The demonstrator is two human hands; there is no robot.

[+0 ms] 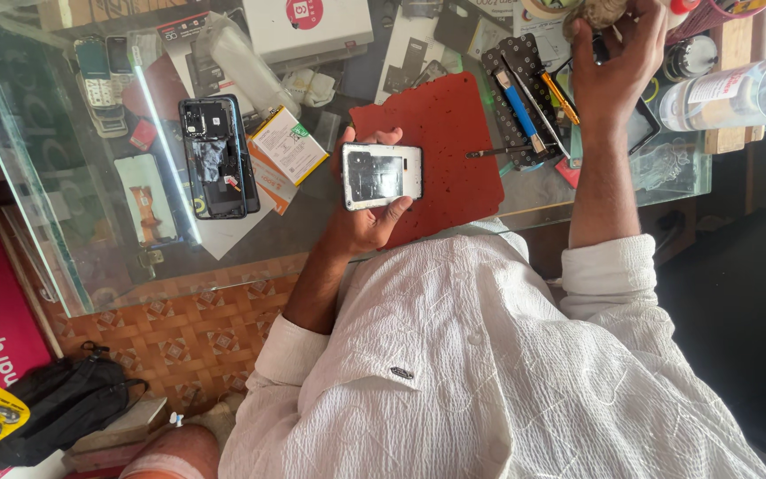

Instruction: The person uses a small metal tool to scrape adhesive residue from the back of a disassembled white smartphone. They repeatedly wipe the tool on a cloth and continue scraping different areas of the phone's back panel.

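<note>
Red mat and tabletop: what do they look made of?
Red mat: looks like rubber or silicone, matte with a fine speckled grain and no glare; could be stiff felt. Tabletop: clear glass, glossy; the greenish edge shows and phones and papers are visible through it. The left hand holds a phone frame over the mat; the right hand reaches among tools.

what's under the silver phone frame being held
Beneath the silver rectangular phone frame sits the left hand gripping it, then the red textured work mat on the glass table. The palm's centre is hidden.
</note>
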